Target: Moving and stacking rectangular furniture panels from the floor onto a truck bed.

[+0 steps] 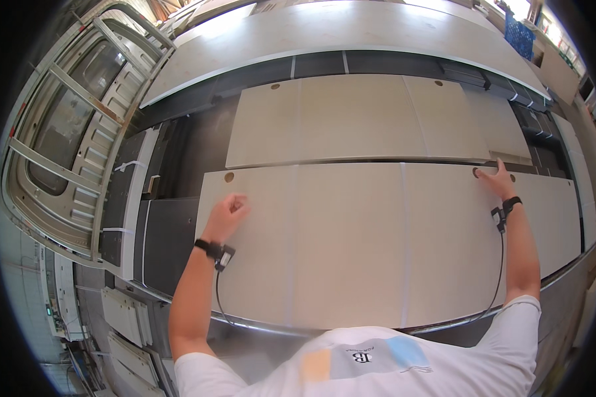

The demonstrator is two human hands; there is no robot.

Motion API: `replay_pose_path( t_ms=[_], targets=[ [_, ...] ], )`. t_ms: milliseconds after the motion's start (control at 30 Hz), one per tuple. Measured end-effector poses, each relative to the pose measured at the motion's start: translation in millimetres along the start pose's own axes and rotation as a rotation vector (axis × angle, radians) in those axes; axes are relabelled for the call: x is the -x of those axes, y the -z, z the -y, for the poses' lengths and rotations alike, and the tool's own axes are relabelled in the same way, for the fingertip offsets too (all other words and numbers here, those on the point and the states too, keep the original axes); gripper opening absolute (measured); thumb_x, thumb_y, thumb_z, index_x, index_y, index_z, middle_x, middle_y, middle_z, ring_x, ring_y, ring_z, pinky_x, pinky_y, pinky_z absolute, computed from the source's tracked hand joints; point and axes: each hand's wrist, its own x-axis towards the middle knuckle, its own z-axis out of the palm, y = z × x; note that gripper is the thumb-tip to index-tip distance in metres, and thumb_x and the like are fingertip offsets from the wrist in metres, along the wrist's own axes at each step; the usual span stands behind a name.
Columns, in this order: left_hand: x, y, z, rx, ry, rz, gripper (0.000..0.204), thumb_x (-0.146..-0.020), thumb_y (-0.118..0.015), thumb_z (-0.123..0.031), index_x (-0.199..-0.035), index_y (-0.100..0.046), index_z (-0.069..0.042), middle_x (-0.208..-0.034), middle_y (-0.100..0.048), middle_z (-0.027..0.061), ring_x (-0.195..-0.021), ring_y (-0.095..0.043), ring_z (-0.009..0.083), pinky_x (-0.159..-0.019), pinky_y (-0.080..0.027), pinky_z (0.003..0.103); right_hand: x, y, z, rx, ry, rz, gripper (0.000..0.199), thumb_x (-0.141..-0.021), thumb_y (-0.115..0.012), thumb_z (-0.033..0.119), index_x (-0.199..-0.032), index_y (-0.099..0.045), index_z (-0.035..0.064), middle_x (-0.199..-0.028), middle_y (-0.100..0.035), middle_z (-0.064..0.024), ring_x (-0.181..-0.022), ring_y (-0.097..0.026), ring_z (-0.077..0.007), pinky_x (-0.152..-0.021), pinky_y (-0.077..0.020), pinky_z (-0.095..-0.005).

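Observation:
A long beige panel [351, 245] lies flat in front of me, with pale straps across it and round holes near its far corners. My left hand [229, 215] is over its left part, fingers curled in and slightly blurred; nothing shows in them. At the panel's far right my right hand [500, 180] has thumb and forefinger spread. The thumb is by a round hole [475, 173], and the forefinger reaches to the gap before a second beige panel [357, 119]. Whether the fingertips press on the panel, I cannot tell. Both wrists wear black bands with small cabled devices.
Behind the panels a wide pale board [351, 26] spans the back. Dark panels [169, 231] bound with white straps lie at the left. A metal vehicle-door-like frame [73, 119] stands at far left. Pale panels [126, 317] lean lower left. A blue mesh [518, 36] hangs back right.

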Motion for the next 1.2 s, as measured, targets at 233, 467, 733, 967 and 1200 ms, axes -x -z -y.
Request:
replay_pose_path(
  t_ms=[233,467,733,967,1200],
  targets=[
    [68,-10,-8,-0.071,-0.035,-0.016,0.035,-0.083,-0.075,-0.015,-0.115,-0.065,-0.004,-0.084,-0.061,0.0015,-0.076,-0.058,0.0126,-0.071,-0.049,0.028,-39,-13,-21,-0.197,0.233,0.120,0.086,-0.082,-0.078,0.026,-0.149,-0.035,-0.0068,-0.149,-0.046,-0.0250,-0.141,-0.043,-0.0328,-0.116,-0.0334,-0.0353],
    [63,-15,-10,-0.185,-0.091,-0.005,0.037,-0.081,-0.078,-0.013,-0.115,-0.065,-0.005,-0.084,-0.052,-0.0029,-0.073,-0.047,0.0078,-0.068,-0.042,0.024,-52,-34,-22,-0.192,0.478,0.269,0.070,-0.085,-0.062,0.004,-0.149,-0.035,-0.0072,-0.152,-0.044,-0.0217,-0.142,-0.042,-0.0287,-0.118,-0.0312,-0.0340],
    [77,-21,-18,-0.205,-0.073,-0.008,0.045,-0.077,-0.076,-0.018,-0.118,-0.065,-0.001,-0.105,-0.067,0.0148,-0.097,-0.063,0.0254,-0.084,-0.052,0.037,-49,-44,-18,-0.527,0.369,0.379,0.063,-0.090,-0.056,-0.001,-0.151,-0.038,-0.0013,-0.153,-0.044,-0.0171,-0.143,-0.040,-0.0265,-0.114,-0.0348,-0.0334],
    [39,31,-11,-0.209,0.119,0.143,0.028,-0.090,-0.073,-0.017,-0.112,-0.066,-0.001,-0.085,-0.065,0.0021,-0.080,-0.060,0.0074,-0.072,-0.050,0.024,-35,-31,2,-0.677,0.217,0.439,0.057,-0.094,-0.064,0.014,-0.146,-0.045,-0.0015,-0.143,-0.054,-0.0126,-0.126,-0.055,-0.0242,-0.104,-0.0432,-0.0316],
    [-86,145,35,-0.452,0.080,-0.095,0.033,-0.089,-0.059,-0.030,-0.093,-0.069,0.001,-0.085,-0.071,0.0152,-0.070,-0.066,0.0277,-0.070,-0.052,0.039,-37,-48,8,-0.245,0.529,0.119,0.058,-0.093,-0.069,0.033,-0.134,-0.051,-0.0028,-0.110,-0.068,-0.0144,-0.100,-0.064,-0.0264,-0.086,-0.0504,-0.0384]
  ],
)
